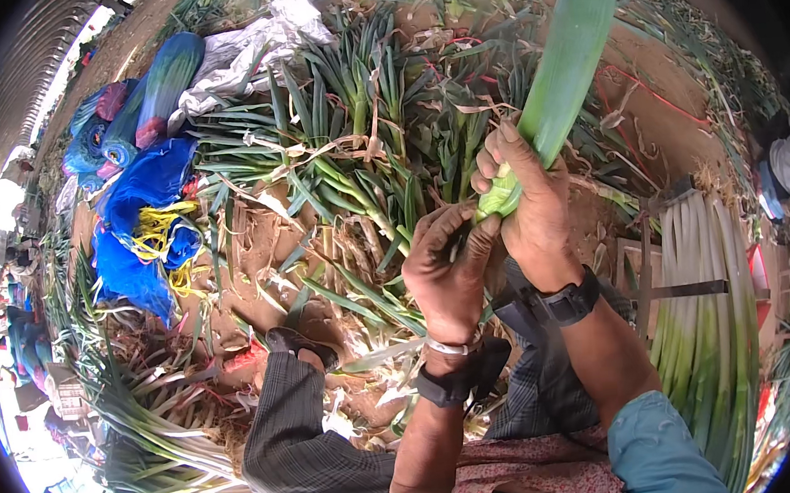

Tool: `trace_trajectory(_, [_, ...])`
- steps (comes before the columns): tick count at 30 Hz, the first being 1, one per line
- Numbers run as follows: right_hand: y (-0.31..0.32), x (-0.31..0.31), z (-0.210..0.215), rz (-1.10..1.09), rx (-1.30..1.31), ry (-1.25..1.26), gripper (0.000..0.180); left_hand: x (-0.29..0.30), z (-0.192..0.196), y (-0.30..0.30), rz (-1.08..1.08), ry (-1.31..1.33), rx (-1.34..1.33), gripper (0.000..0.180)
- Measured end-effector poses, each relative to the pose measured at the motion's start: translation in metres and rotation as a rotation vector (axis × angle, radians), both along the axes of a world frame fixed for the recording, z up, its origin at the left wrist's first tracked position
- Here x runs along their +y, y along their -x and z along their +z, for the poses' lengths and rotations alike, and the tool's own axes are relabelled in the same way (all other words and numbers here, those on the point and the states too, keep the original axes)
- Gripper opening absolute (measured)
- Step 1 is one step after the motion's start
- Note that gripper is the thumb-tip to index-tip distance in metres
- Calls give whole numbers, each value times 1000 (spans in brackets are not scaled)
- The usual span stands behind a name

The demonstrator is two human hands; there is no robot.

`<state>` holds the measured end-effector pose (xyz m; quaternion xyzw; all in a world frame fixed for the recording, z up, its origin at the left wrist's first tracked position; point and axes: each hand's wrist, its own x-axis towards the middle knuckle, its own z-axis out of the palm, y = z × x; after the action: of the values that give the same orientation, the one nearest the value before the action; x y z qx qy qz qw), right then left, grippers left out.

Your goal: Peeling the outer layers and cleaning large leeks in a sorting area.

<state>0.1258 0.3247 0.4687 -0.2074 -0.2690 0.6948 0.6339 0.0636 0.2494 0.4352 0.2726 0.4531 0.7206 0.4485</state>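
Note:
Both of my hands are closed on one leek [575,52], whose broad green leaf rises toward the upper right. My right hand [537,201] wraps round the leek at the base of its leaf. Just below it, my left hand [444,266] pinches the pale green part with its thumb and fingers, almost touching the right hand. The leek's lower end is hidden by the fingers. At my right stands a bundle of trimmed leeks [702,314] with white stems, held by a dark strap [690,290].
Untrimmed leeks [355,109] are heaped ahead of me. Blue plastic sheeting [135,232] with yellow string [163,231] lies at the left, near blue net-wrapped bundles [165,83] and a white sack [264,42]. More leeks [163,436] line the lower left. Peelings litter the ground by my feet.

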Motion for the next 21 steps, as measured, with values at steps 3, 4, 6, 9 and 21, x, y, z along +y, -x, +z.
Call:
trace_trajectory(3, [0, 4, -2, -41, -20, 14, 21, -5, 2, -6, 350, -70, 801, 16])
trace_trajectory(4, [-1, 5, -3, -63, -26, 48, 22, -8, -1, -2, 348, -70, 802, 16])
trace_trajectory(6, [-4, 6, -2, -26, 31, 76, 25, -21, -7, 13, 152, -207, 888, 19])
trace_trajectory(9, [-7, 4, 3, -1, -38, 72, 15, -54, -11, 30, -64, -242, 614, 9])
trace_trajectory(21, [-40, 37, -3, -171, 66, 12, 20, -240, -47, 96, -723, 648, 843, 9])
